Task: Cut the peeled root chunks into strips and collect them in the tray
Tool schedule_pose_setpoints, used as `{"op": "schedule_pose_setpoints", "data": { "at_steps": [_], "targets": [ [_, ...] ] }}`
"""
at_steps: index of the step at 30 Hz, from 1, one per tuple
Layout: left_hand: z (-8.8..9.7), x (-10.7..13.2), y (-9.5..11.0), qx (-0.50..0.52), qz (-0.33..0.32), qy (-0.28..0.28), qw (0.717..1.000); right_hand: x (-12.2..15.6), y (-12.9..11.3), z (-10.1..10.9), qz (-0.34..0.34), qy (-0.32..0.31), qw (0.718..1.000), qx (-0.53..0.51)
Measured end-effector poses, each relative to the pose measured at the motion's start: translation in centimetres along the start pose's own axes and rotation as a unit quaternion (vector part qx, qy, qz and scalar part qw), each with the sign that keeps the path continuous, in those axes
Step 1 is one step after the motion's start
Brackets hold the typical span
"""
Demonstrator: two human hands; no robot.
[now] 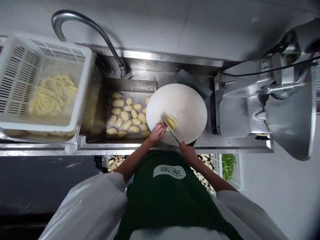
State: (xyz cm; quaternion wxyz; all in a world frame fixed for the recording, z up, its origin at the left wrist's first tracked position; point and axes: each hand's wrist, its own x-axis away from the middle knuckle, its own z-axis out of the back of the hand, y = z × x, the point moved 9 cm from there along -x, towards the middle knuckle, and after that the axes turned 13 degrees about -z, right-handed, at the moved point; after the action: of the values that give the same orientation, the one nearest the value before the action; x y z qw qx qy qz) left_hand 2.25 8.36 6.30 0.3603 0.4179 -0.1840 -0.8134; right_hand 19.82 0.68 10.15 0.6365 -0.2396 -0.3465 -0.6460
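On the round white cutting board point(187, 106), my right hand point(188, 153) is closed round the handle of a knife point(173, 134). The blade lies diagonally up and left, against a peeled potato point(170, 124). Yellow slices point(173, 120) lean together on the blade's right side. My left hand point(158, 132) has its fingers bent and pressed on the potato at the blade's left; the fingers hide most of that part.
Left of the board, a sink point(93, 126) holds several peeled potatoes point(125, 115) in water. A white basket point(86, 66) with potato strips point(53, 93) stands farther left, under the curved faucet point(85, 20). A metal slicing machine point(235, 115) stands right; a grey block point(193, 83) lies behind the board.
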Motion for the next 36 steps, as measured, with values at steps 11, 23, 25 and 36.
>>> {"op": "schedule_pose_setpoints", "data": {
  "at_steps": [11, 23, 25, 36],
  "targets": [
    [0.3, 0.4, 0.4, -0.009, -0.036, 0.021, 0.999, 3.4, 1.3, 2.2, 0.015, 0.039, 0.999, 0.003],
    [0.1, 0.9, -0.1, 0.017, -0.012, 0.019, 1.0, 2.1, -0.1, 0.2, 0.02, 0.004, 1.0, 0.0],
    [0.1, 0.9, -0.2, 0.017, -0.003, 0.014, 1.0, 0.9, -0.7, -0.2, 0.022, 0.005, 1.0, 0.0],
    [4.3, -5.7, 4.6, -0.021, -0.049, -0.201, 0.978, 1.1, -1.1, 0.4, 0.034, 0.026, 0.998, -0.048]
  ]
}}
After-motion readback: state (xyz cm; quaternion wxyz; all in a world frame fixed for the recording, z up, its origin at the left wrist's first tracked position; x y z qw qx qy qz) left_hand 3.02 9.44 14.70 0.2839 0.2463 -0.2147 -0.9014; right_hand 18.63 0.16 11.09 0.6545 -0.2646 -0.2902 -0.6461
